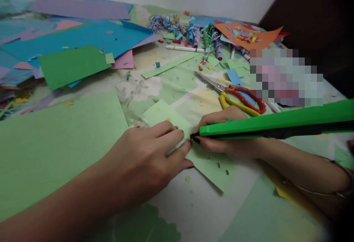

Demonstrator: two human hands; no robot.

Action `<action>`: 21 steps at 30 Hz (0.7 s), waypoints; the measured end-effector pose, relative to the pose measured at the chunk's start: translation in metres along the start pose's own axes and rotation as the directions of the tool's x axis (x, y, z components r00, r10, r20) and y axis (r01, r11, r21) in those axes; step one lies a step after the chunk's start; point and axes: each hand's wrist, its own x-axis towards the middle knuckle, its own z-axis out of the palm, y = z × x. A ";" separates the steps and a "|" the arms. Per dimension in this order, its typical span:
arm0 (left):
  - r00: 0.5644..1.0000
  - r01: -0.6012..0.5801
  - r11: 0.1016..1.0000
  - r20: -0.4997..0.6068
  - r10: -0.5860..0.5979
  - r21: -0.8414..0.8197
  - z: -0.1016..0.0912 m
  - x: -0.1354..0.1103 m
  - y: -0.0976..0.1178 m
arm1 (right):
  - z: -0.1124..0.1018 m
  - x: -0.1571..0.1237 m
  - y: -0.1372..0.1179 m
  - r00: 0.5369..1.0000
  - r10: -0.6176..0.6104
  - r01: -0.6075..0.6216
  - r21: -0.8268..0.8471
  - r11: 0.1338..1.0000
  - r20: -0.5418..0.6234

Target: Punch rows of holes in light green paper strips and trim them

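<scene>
My left hand (146,157) lies on a small light green paper piece (163,115), fingers stretched out and pressing it to the table. My right hand (226,147) is closed round a long green tool with a dark tip (276,124), which reaches in from the right. The tip rests on the paper right by my left fingertips. Small holes or dark specks dot the paper's near corner (218,168). A bangle sits on my right wrist.
Red and yellow scissors (238,96) lie just behind my right hand. A large light green sheet (55,139) lies at the left. Blue (83,37), green (69,65) and orange (249,35) papers, curled strips (179,26) and a marker (184,48) litter the back.
</scene>
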 end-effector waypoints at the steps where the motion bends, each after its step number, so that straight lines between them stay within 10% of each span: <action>1: 1.000 -0.013 1.000 -0.002 0.014 0.018 0.000 0.000 0.000 | 0.001 0.000 -0.001 1.000 0.000 0.000 -0.012 1.000 -0.016; 21: 0.997 -0.018 0.995 -0.067 0.024 0.100 0.005 0.003 0.010 | -0.002 0.002 -0.004 1.000 0.011 -0.009 -0.081 0.997 0.016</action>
